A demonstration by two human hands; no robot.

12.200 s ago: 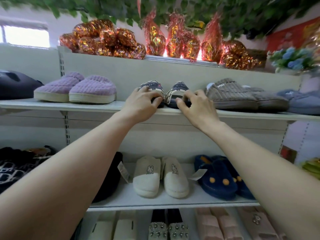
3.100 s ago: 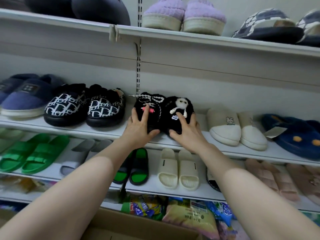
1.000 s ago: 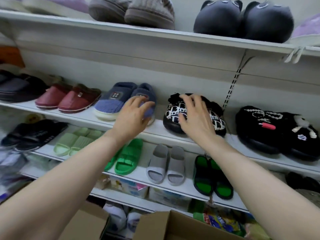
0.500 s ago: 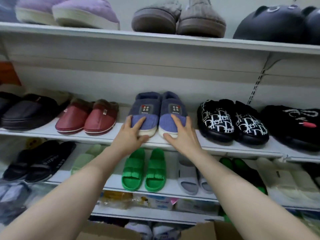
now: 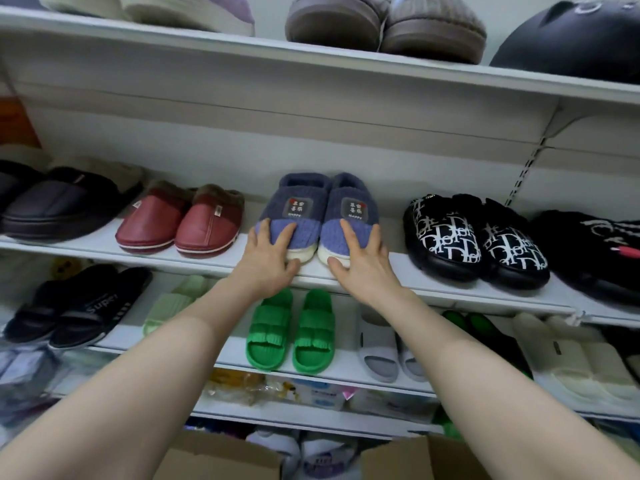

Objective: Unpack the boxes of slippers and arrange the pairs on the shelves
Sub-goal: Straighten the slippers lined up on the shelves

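On the middle shelf (image 5: 86, 251), a pair of blue knit slippers (image 5: 318, 216) stands side by side with toes pointing out toward the person, the two cream soles touching or nearly touching. This pair is the landmark for the rest.

The left hand (image 5: 268, 261) lies over the toe of the left slipper of the pair. Its fingers are straight and spread on the knit, and the thumb is against the front of the sole. The right hand (image 5: 363, 265) does the same on the right slipper, fingers flat on top and thumb at the sole's front edge. Neither hand curls round anything; both are open and pressing.

Just left of the blue pair sit red slippers (image 5: 180, 223) with a fuzzy collar, and further left is a dark padded slipper (image 5: 59, 202). Just right of the blue pair are black slippers with white lettering (image 5: 474, 240). On the shelf directly below the blue pair stand green sandals (image 5: 291, 334), with grey slides (image 5: 381, 348) to their right and black slides (image 5: 76, 306) well to their left. On the shelf above the blue pair rest grey ribbed slippers (image 5: 384, 26). Far below, at the bottom of the view, are the open flaps of a cardboard box (image 5: 221, 459).
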